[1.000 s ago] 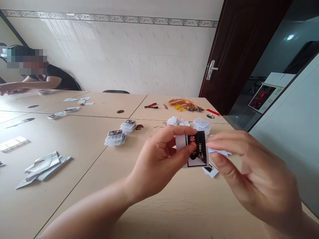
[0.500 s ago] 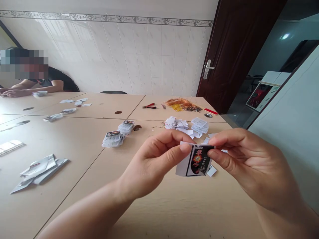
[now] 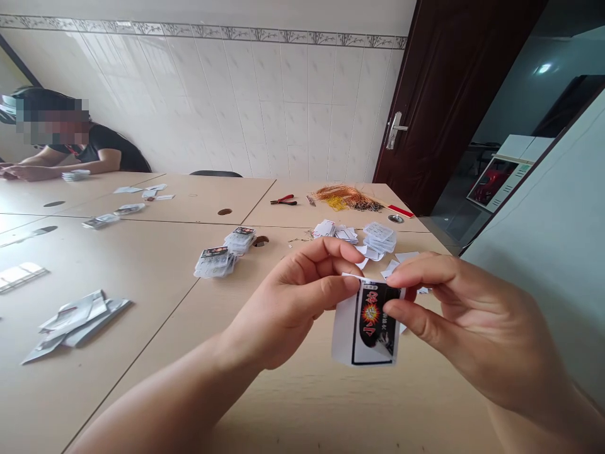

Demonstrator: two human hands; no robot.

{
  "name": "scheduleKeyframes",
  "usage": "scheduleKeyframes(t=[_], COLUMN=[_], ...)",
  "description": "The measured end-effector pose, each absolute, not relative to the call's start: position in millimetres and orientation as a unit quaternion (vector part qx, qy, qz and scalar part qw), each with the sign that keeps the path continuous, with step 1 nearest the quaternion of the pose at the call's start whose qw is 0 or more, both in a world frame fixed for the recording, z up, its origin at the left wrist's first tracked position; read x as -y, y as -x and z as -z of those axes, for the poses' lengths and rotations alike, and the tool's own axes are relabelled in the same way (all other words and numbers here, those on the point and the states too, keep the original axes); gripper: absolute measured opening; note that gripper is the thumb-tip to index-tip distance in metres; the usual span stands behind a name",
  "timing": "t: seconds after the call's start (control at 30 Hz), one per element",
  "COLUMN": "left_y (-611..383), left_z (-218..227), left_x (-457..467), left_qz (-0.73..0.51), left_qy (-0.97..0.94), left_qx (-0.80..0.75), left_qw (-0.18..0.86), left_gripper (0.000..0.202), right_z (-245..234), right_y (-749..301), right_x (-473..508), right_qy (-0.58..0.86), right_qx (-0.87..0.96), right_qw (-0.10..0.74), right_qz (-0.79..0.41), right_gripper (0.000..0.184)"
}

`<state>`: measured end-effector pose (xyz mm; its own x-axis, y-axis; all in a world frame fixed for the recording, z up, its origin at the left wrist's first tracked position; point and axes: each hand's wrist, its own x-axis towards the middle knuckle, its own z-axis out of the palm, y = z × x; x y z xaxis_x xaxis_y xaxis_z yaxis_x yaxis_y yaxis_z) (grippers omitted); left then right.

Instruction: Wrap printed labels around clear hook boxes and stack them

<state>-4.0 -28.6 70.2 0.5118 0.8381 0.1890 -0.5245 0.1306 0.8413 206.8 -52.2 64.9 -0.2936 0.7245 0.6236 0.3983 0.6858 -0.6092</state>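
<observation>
Both of my hands hold one small printed packet [image 3: 366,328], white with a black, red and yellow label, above the wooden table [image 3: 307,403]. My left hand [image 3: 293,302] pinches its top left corner between thumb and forefinger. My right hand [image 3: 467,328] pinches the top right edge, the thumb lying over the label. The packet hangs down, its mouth at the top between my fingers. Loose white packets [image 3: 399,260] lie on the table just behind my hands.
Stacks of packets [image 3: 215,261] [image 3: 380,234] sit further back, with red-handled pliers [image 3: 284,200] and a tangle of copper wire [image 3: 347,197]. Silver pouches [image 3: 75,318] lie at the left. Another person [image 3: 70,148] sits at the far left corner. A dark door [image 3: 449,107] stands at right.
The packet has turned from tilted to hanging upright and sits lower. My right thumb has slid onto the label. Both hands stayed pinched on its top edge.
</observation>
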Motion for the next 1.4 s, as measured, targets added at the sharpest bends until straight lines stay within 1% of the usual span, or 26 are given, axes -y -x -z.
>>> scheduleKeyframes(t=[0.1, 0.23, 0.33, 0.43, 0.5, 0.57, 0.63, 0.67, 0.77, 0.83, 0.97, 1.03, 1.1, 1.2, 1.3, 1.4], left_y=[4.5, 4.3, 2.2, -0.6, -1.8, -2.7, -4.0, -5.0, -8.6, -10.0, -7.1, -4.5, -2.6, -1.3, -0.4, 1.1], left_z=[-70.0, -69.8, -68.6, -66.7, -65.0, -63.1, -60.8, -59.6, -57.5, -58.7, -66.6, -70.1, -71.5, -70.4, -68.0, -66.8], left_x=[29.2, 29.9, 29.9, 30.2, 31.8, 34.5, 37.9, 39.5, 43.2, 44.4, 44.1, 43.0, 42.0, 41.6, 42.2, 42.2], left_qz=[-0.460, -0.458, -0.466, -0.460, -0.443, -0.427, -0.427, -0.436, -0.470, -0.490, -0.524, -0.534, -0.540, -0.547, -0.547, -0.535], left_qy=[-0.462, -0.468, -0.488, -0.524, -0.539, -0.550, -0.573, -0.588, -0.624, -0.622, -0.580, -0.567, -0.569, -0.592, -0.625, -0.657], left_qx=[-0.186, -0.195, -0.172, -0.136, -0.123, -0.147, -0.202, -0.230, -0.278, -0.290, -0.256, -0.241, -0.235, -0.221, -0.225, -0.245], left_qw=[0.735, 0.730, 0.717, 0.704, 0.706, 0.702, 0.670, 0.641, 0.559, 0.538, 0.569, 0.579, 0.574, 0.549, 0.509, 0.471], left_gripper=[0.009, 0.009, 0.008, 0.014, 0.022, 0.040, 0.060, 0.065, 0.059, 0.055, 0.052, 0.047, 0.038, 0.030, 0.029, 0.022], right_z=[-65.6, -65.8, -64.2, -63.2, -63.4, -64.2, -65.0, -65.1, -64.3, -63.2, -62.8, -64.4, -66.7, -69.4, -70.0, -69.3], right_y=[-206.3, -204.6, -201.8, -198.2, -196.0, -194.5, -193.5, -193.2, -193.0, -193.8, -198.9, -202.0, -204.2, -204.9, -203.6, -202.2], right_x=[51.9, 51.8, 52.6, 54.3, 55.3, 55.6, 55.0, 54.5, 52.7, 52.3, 54.8, 56.3, 57.0, 56.0, 53.6, 51.5], right_qy=[0.358, 0.356, 0.357, 0.354, 0.347, 0.339, 0.326, 0.318, 0.304, 0.309, 0.331, 0.345, 0.365, 0.385, 0.370, 0.348], right_qx=[0.786, 0.787, 0.766, 0.736, 0.724, 0.722, 0.732, 0.739, 0.752, 0.750, 0.737, 0.746, 0.766, 0.791, 0.805, 0.816], right_qw=[0.477, 0.479, 0.516, 0.557, 0.573, 0.582, 0.582, 0.579, 0.572, 0.570, 0.553, 0.527, 0.495, 0.470, 0.462, 0.455], right_qz=[-0.164, -0.156, -0.138, -0.151, -0.163, -0.156, -0.141, -0.133, -0.123, -0.134, -0.202, -0.216, -0.184, -0.065, 0.031, 0.077], right_gripper=[0.010, 0.012, 0.020, 0.027, 0.028, 0.027, 0.025, 0.025, 0.024, 0.025, 0.032, 0.037, 0.041, 0.043, 0.036, 0.029])
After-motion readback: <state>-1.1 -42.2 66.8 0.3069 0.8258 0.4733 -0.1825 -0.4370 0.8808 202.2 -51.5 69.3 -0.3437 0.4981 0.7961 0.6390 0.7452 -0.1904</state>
